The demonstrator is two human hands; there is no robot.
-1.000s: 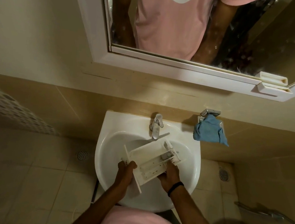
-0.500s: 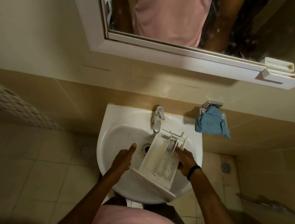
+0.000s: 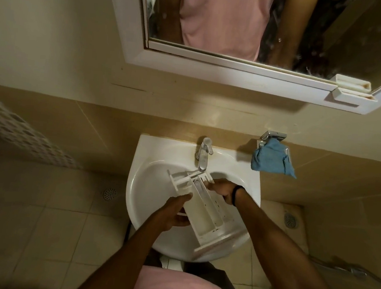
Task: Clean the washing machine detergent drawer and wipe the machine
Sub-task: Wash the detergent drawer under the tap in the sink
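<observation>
"Where was the detergent drawer [image 3: 204, 212] at that point?"

"Over the sink [image 3: 147, 154], lying lengthwise. Its far end sat just under the tap [image 3: 203, 154], and its front panel reached the sink's near rim. I couldn't tell whether it touched the sink."

"And your hands?"

"My left hand [image 3: 175, 211] was wrapped on the left wall about midway. My right hand [image 3: 223, 190] pinched the right edge near the far end. Both were clamped on it, neither free."

"How did you expect it to handle?"

"Light and stiff, I judged, being hollow white plastic. If wet it would be slippery, and the thin ribs at the far end looked breakable. So I'd hold the long side walls or the solid front panel, never those ribs."

"The wiping cloth?"

"A blue cloth [image 3: 271, 161] hung on the wall beyond the sink's right back corner."
</observation>
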